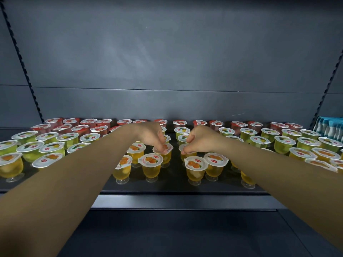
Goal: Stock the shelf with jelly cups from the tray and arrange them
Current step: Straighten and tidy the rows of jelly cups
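The dark shelf (167, 188) carries the whole stock: red-lidded jelly cups (89, 122) along the back, green ones (68, 139) in the middle rows, orange ones (151, 165) toward the front lip. No tray is in view.

Both forearms reach in over the front edge to a gap near the centre of the orange rows. The left hand (152, 136) pinches the lid rim of an orange jelly cup (164, 151) from above; the right hand (198, 140) likewise grips its own cup (185, 151) just beside it.

These footed cups look top-heavy on narrow stems. The step would go best by lowering each straight down until the foot sits flat, letting go only then, and keeping wrists high so the sleeveless arms do not sweep the front cups (194, 169) off the lip.
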Tool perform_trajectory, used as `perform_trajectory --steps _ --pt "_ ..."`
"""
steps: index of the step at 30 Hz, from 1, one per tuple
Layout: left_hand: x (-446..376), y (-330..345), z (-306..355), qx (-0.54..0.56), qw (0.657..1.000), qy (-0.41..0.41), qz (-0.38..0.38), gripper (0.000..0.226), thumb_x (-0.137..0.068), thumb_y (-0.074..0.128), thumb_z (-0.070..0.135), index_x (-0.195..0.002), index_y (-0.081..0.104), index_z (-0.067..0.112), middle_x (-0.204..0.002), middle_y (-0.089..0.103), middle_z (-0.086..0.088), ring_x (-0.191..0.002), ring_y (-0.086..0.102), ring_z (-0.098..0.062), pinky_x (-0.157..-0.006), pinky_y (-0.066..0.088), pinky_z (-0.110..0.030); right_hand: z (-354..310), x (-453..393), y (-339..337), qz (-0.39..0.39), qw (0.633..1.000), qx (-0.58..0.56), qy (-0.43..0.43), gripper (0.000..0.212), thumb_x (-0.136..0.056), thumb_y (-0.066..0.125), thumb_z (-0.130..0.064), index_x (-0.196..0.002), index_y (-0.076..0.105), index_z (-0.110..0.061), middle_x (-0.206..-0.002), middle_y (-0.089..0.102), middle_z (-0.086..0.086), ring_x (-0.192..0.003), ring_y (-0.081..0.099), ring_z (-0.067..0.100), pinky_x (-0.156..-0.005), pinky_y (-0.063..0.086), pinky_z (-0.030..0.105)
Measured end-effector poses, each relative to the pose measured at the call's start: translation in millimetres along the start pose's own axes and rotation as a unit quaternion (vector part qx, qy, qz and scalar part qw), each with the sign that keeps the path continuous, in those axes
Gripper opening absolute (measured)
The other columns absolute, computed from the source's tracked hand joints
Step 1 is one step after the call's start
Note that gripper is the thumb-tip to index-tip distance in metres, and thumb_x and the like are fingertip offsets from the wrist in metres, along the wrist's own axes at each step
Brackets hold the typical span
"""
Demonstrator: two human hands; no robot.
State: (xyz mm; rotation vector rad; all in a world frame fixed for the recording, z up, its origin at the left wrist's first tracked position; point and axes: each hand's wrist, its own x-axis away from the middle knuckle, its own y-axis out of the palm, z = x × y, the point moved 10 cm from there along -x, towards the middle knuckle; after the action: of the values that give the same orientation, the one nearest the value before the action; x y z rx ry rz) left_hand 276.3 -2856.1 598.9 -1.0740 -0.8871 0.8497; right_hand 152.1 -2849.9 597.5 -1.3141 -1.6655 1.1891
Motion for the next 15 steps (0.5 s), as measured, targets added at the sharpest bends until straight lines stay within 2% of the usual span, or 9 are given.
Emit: perform_trajectory --steps 4,8,11,15 --pt "-0.4 -0.9 4.3 -0.006 1.0 0.003 0.003 0.031 -0.083 0.067 0.038 -0.098 0.073 0.012 -0.083 0.063 0.01 -0.089 0.057 -0.012 -0.08 0.045 -0.026 -1.6 1.1 0.6 -0.006 1.0 -0.002 -0.002 0.041 -0.079 0.071 -0.036 -0.099 0.072 0.0 -0.114 0.066 0.018 -0.097 0.066 0.03 -0.081 0.055 0.037" --pt "-2.8 -0.8 6.4 -0.043 0.999 -0.004 -0.006 0.039 -0.083 0.065 0.044 -0.105 0.071 0.012 -0.103 0.068 0.003 -0.096 0.06 -0.014 -0.087 0.048 -0.029 -1.8 3.7 -3.3 -0.016 1.0 -0.004 0.001 0.041 -0.081 0.07 -0.038 -0.096 0.072 0.0 -0.104 0.067 0.02 -0.082 0.062 0.025 -0.068 0.046 0.03" --pt "-4.3 -8.7 14.1 -0.108 0.994 -0.016 -0.011 0.045 -0.082 0.064 0.05 -0.11 0.069 0.014 -0.112 0.066 0.003 -0.1 0.059 -0.016 -0.087 0.047 -0.028 3.3 11.6 -24.3 -0.008 1.0 0.008 0.002 0.038 -0.083 0.069 -0.039 -0.099 0.072 -0.005 -0.106 0.067 0.016 -0.097 0.065 0.027 -0.083 0.053 0.033" --pt "-0.5 -31.4 53.1 -0.117 0.993 -0.004 0.004 0.05 -0.085 0.061 0.048 -0.119 0.063 0.011 -0.124 0.061 -0.001 -0.107 0.055 -0.018 -0.096 0.042 -0.03 24.0 41.9 -68.5 0.003 0.996 0.086 -0.003 0.04 -0.09 0.06 -0.038 -0.11 0.066 -0.003 -0.113 0.064 0.017 -0.102 0.061 0.031 -0.086 0.051 0.036"
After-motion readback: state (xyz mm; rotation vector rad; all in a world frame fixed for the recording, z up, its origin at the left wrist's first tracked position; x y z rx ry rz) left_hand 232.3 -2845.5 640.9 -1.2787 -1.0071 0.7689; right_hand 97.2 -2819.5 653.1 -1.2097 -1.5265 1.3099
